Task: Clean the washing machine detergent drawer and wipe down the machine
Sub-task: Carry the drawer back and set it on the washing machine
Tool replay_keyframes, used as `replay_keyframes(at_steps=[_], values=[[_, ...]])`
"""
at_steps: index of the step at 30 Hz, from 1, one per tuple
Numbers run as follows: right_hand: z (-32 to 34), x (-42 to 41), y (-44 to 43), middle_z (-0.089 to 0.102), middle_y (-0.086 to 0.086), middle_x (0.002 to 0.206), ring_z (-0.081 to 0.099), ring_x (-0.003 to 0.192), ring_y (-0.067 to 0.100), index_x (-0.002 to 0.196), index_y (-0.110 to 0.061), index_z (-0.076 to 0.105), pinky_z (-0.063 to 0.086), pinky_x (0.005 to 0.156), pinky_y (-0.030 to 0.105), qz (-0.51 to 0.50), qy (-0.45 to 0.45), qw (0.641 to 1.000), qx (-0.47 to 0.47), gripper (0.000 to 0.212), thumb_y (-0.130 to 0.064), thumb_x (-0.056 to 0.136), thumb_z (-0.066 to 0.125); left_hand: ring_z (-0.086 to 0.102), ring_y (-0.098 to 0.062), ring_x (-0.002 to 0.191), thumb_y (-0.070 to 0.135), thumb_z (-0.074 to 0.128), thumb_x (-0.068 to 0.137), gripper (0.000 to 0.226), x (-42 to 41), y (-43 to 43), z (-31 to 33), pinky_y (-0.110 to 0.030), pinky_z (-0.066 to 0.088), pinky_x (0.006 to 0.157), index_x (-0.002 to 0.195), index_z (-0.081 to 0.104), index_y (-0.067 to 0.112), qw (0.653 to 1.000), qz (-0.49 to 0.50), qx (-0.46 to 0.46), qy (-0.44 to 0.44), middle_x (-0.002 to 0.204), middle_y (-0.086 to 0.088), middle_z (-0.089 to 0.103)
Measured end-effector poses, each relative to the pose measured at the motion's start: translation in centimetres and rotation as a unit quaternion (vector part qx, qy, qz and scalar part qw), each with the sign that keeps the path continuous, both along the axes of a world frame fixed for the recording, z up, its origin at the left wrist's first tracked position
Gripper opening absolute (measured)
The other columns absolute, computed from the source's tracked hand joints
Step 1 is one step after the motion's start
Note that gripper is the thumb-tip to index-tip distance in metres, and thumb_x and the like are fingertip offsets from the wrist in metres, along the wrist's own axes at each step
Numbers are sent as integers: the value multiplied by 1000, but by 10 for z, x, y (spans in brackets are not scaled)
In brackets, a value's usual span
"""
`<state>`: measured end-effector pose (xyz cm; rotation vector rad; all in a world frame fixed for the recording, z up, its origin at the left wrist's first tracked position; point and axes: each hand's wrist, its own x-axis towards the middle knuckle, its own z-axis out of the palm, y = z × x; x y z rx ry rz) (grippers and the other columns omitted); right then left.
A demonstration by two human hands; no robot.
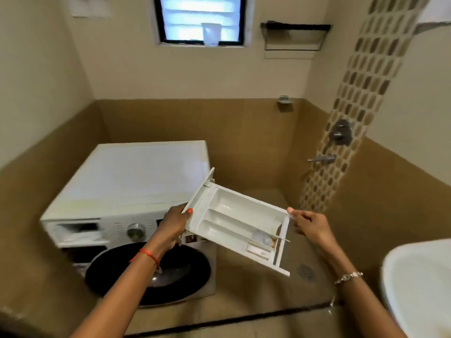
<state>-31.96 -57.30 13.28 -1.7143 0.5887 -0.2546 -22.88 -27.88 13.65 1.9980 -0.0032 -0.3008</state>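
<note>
While the drawer (234, 223) is hanging just right of the washing machine (131, 176), the left hand (174, 225) is gripping its front panel and the right hand (308, 224) is only pinching its right edge, so a slip there is likely threatening a crack on the floor (256, 296)

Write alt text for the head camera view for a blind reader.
A person holds a removed white detergent drawer in mid-air: left hand grips its front panel, right hand pinches its back end. At left stands a white front-loading washing machine, its drawer slot open.
</note>
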Motion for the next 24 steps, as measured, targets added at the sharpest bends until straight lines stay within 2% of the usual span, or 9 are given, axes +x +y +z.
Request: replay_keyframes(at_steps=[1,3,5,8,11,14,17,20,24], values=[[-6,8,23,70,9,82,61,82,14,98,-3,69,50,69,22,-2,-3,999,35,24,-23,86,64,60,-41,100,17,40,98,33,1,21,0,-31,40,72,128,54,9,1000,19,0,9,111,-19,62],[-15,20,67,68,21,96,58,87,21,103,2,66,49,73,26,5,-14,996,92,25,-17,88,62,59,-37,87,17,41,98,35,3,58,0,-36,44,70,129,52,7,998,59,6,28,111,-21,60],[-18,36,110,67,15,96,61,88,21,111,3,63,51,75,24,26,-19,991,133,28,-14,90,60,54,-30,70,18,42,98,34,5,96,1,-41,48,67,127,51,3,993,105,-10,53,103,-24,59],[-13,56,159,70,4,84,64,70,11,114,-2,62,51,58,14,87,-23,987,134,26,-12,91,57,57,-37,71,19,44,97,35,10,135,5,-45,49,67,126,51,0,986,146,-34,74,102,-30,60],[-6,84,205,66,-4,68,56,50,0,112,-3,63,43,45,11,135,-22,987,88,24,-8,89,60,51,-29,64,22,46,97,36,19,173,9,-38,48,61,126,52,2,978,192,-46,70,86,-15,55],[-3,112,235,62,4,76,51,58,12,117,-5,59,40,50,20,175,-15,982,71,29,-5,88,61,52,-27,68,19,46,97,35,35,204,14,-30,45,53,125,52,-1,972,220,-50,66,91,-13,55],[-5,142,258,58,1,69,44,51,9,109,-7,61,36,42,18,207,-11,977,42,24,0,85,61,56,-33,87,16,49,96,38,55,229,20,-36,48,59,126,50,-8,966,241,-64,67,106,-19,56],[-6,179,279,61,-1,70,52,58,10,98,-10,61,40,50,16,224,-11,974,39,20,4,83,62,40,-48,123,20,50,96,48,80,253,24,-63,45,84,135,39,-7,962,245,-68,104,138,-23,41],[-17,231,304,53,-1,48,43,40,9,90,-4,63,32,38,16,233,23,971,37,17,10,82,58,36,-50,124,22,50,96,54,113,277,22,-66,45,78,140,29,-3,952,265,-60,141,146,-20,30]])
